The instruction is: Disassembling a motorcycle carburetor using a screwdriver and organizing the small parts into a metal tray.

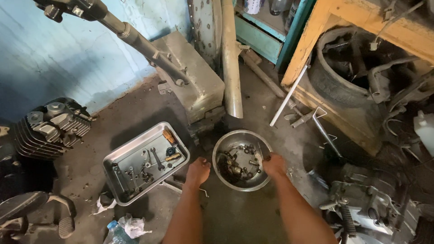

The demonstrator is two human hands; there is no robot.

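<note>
The round steel bowl of greasy small parts (242, 160) sits on the dirty concrete floor (235, 212), right of a rectangular metal tray of wrenches (144, 161). The right hand (274, 164) pinches the bowl's right rim; the left hand (198, 172), fingers curled with nothing in its grip, hovers just beside the bowl's left edge.

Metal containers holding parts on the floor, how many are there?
2. A rectangular steel tray of tools lies left of the left hand; a round steel bowl of small parts sits between both hands, the right hand on its rim.
</note>
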